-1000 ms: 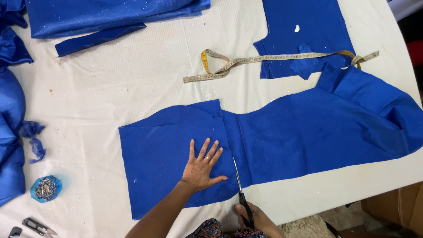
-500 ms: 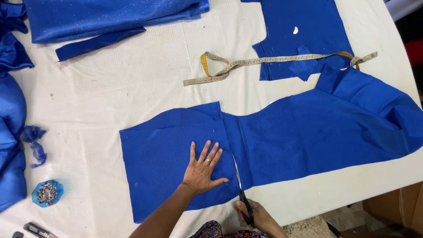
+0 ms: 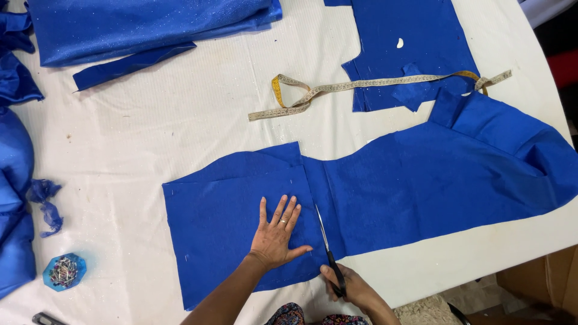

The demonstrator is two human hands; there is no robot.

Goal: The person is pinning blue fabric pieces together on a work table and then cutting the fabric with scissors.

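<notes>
The left hand [image 3: 276,236] lies flat, palm down and fingers spread, on a long piece of blue cloth [image 3: 421,180] that stretches across the near part of a white table [image 3: 150,132]. It grips nothing; it only presses on the cloth, just to the left of a pair of scissors [image 3: 328,253]. The right hand [image 3: 352,287] is closed around the dark handles of the scissors at the near edge of the table, and the thin blades point away from the person, into the cloth from its near edge, close beside the thumb of the left hand. Whether the blades stand apart or together cannot be told from this view. The cloth is wide and squarish at its left end, narrows at a notch in its far edge above the scissors, and runs off to the right, where it bunches up in folds at the table's edge. Beyond it a measuring tape [image 3: 361,87] lies in a loose loop on the table, its right end crossing a second, smaller piece of blue cloth [image 3: 403,42] with a small white scrap on it. At the far left corner lies a folded stack of shiny blue fabric [image 3: 150,24] with a narrow blue strip [image 3: 132,66] beside it. More shiny blue fabric [image 3: 15,198] is heaped along the left edge, and near it sits a small blue dish of pins [image 3: 64,272].
</notes>
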